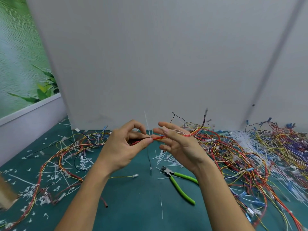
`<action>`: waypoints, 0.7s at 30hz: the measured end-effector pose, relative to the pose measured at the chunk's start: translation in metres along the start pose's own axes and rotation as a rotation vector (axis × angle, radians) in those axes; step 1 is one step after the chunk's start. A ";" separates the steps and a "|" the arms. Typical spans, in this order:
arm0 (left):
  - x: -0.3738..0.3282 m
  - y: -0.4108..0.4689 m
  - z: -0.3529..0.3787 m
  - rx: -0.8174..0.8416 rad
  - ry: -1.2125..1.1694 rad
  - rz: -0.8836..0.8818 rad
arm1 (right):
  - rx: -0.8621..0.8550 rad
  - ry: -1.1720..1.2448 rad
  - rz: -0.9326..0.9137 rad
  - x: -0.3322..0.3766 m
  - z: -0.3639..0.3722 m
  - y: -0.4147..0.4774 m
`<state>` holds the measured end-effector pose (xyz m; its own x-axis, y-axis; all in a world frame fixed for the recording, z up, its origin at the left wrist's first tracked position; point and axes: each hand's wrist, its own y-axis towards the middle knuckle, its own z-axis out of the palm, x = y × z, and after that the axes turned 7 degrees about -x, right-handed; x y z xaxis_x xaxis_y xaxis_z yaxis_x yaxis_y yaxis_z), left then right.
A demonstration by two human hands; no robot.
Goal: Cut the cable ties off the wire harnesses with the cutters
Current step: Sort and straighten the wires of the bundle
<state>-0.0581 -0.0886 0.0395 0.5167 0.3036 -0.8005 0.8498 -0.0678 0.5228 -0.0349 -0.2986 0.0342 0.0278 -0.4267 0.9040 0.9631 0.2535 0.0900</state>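
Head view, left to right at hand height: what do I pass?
Loose wires → left hand pinching the held harness → upright cable tie → right hand → tangled harness pile. Cutters left out: they sit below the right hand.

1 green handle of the cutters [178,185] disappears behind the right forearm [215,189]. The left hand [123,147] partly hides the wire bundle [160,138]. A brown thing [6,194] at the left edge is blurred and cut off.

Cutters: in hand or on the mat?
On the mat. The cutters lie untouched; the left hand pinches the wire harness, the right hand is open.
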 end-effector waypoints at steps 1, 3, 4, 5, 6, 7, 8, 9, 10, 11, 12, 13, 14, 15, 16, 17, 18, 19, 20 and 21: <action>0.001 0.001 -0.002 -0.014 0.012 0.003 | -0.011 -0.006 0.018 -0.001 -0.002 0.001; 0.003 0.002 -0.008 -0.055 0.029 0.000 | -0.031 0.014 0.080 -0.002 -0.008 0.004; 0.005 0.003 -0.013 -0.075 0.034 -0.006 | -0.045 0.051 0.124 -0.003 -0.012 0.006; 0.006 0.004 -0.018 -0.090 0.031 -0.015 | -0.067 0.110 0.169 -0.003 -0.017 0.007; 0.008 0.005 -0.024 -0.102 0.015 -0.026 | -0.103 0.188 0.207 -0.004 -0.022 0.009; 0.009 0.006 -0.029 -0.110 -0.010 -0.039 | -0.152 0.276 0.229 -0.003 -0.027 0.011; 0.010 0.006 -0.035 -0.113 -0.036 -0.055 | -0.207 0.358 0.235 -0.003 -0.032 0.013; 0.010 0.005 -0.040 -0.107 -0.055 -0.075 | -0.257 0.423 0.227 -0.003 -0.036 0.015; 0.011 0.005 -0.043 -0.091 -0.057 -0.099 | -0.296 0.470 0.210 -0.003 -0.040 0.016; 0.011 0.005 -0.045 -0.064 -0.038 -0.125 | -0.319 0.501 0.190 -0.003 -0.043 0.017; 0.012 0.005 -0.046 -0.028 -0.007 -0.151 | -0.332 0.521 0.171 -0.004 -0.044 0.018; 0.013 0.005 -0.046 0.013 0.024 -0.174 | -0.339 0.531 0.156 -0.005 -0.045 0.019; 0.014 0.005 -0.045 0.055 0.049 -0.194 | -0.341 0.525 0.144 -0.006 -0.045 0.020; 0.016 0.005 -0.043 0.095 0.071 -0.210 | -0.336 0.502 0.134 -0.006 -0.044 0.020; 0.016 0.005 -0.040 0.131 0.092 -0.220 | -0.326 0.467 0.129 -0.006 -0.042 0.020; 0.017 0.006 -0.036 0.156 0.109 -0.227 | -0.309 0.429 0.127 -0.006 -0.040 0.020; 0.018 0.005 -0.032 0.167 0.120 -0.231 | -0.286 0.394 0.126 -0.006 -0.038 0.019; 0.019 0.005 -0.027 0.171 0.134 -0.232 | -0.260 0.364 0.124 -0.006 -0.035 0.019; 0.020 0.006 -0.021 0.176 0.160 -0.225 | -0.235 0.336 0.119 -0.005 -0.031 0.018; 0.021 0.006 -0.016 0.185 0.201 -0.206 | -0.210 0.309 0.110 -0.005 -0.027 0.017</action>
<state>-0.0442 -0.0674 0.0303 0.3166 0.5088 -0.8006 0.9483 -0.1507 0.2792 -0.0116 -0.3161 0.0200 0.1826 -0.6563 0.7321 0.9828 0.1425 -0.1174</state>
